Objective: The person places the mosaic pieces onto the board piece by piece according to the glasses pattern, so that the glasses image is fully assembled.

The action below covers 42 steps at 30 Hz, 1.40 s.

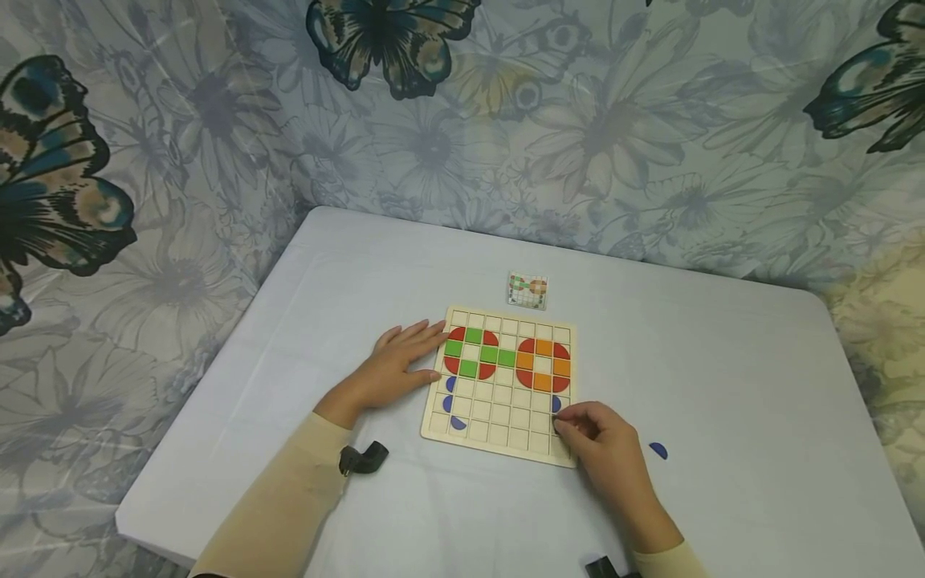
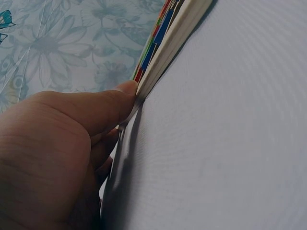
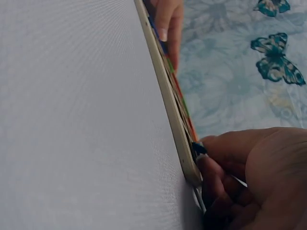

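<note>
A wooden grid board [image 1: 499,414] lies on the white table, with red, green and orange pieces forming two rings joined by a green square [image 1: 507,359]. Blue half-circles sit in its lower left cells, and another blue half-circle [image 1: 556,403] is near its right edge. My left hand [image 1: 390,368] lies with fingers spread, fingertips and thumb at the board's left edge. At the lower right edge, my right hand [image 1: 603,449] pinches a small blue piece [image 3: 199,148] between thumb and finger, right at the board's surface. The fingers hide most of that piece.
Behind the board lies a small pattern card [image 1: 527,291] with a matching coloured design. A loose blue half-circle [image 1: 658,450] rests on the tablecloth [image 1: 723,385] to the right of my right hand. Floral, butterfly-printed cloth [image 1: 433,152] hangs behind the table.
</note>
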### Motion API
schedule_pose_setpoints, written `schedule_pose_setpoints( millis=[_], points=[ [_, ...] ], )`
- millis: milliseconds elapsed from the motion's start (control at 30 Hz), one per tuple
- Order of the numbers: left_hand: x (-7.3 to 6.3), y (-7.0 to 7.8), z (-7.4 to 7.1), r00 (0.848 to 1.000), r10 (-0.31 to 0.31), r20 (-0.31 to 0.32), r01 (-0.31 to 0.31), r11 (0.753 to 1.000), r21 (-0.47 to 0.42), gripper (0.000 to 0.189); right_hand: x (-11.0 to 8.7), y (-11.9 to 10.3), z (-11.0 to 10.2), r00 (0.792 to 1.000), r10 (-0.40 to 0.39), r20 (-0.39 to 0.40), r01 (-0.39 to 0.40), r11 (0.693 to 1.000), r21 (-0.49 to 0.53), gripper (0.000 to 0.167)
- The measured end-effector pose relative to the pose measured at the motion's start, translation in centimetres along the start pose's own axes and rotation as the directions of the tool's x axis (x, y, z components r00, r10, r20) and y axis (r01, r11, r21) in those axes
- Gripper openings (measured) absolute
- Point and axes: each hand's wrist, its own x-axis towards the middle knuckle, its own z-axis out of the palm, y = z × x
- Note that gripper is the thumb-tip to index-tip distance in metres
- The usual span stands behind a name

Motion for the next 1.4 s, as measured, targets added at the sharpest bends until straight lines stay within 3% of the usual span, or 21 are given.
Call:
schedule_pose_setpoints(
  millis=[567,767,967,1200,1400],
  points=[
    [0.1,0.1,0.0,1.000,-0.007,0.010,0.007,1.000,0.012,0.073,0.0,0.4,-0.3,1.000,-0.010,-0.027,0.011,1.000,0.024,0.009],
    [0.1,0.1,0.1,1.000,-0.014,0.012,0.014,1.000,0.010,0.073,-0.1,0.6,-0.7,1.000,-0.022,0.004,0.021,0.994,0.112,0.011],
    [0.2,0.0,0.2,1.000,-0.022,0.020,0.022,1.000,0.017,0.074,-0.1,1.1,-1.3,0.998,-0.056,0.029,0.046,0.965,0.257,0.023],
    [0.2,0.0,0.2,0.999,-0.025,0.025,0.024,0.999,0.023,0.074,0.0,1.7,-1.8,0.983,-0.183,0.013,0.167,0.923,0.346,0.033],
    [0.2,0.0,0.2,0.999,-0.026,0.024,0.025,0.999,0.032,0.074,0.1,1.7,-2.5,0.963,-0.256,0.086,0.184,0.856,0.484,0.047]
  ],
)
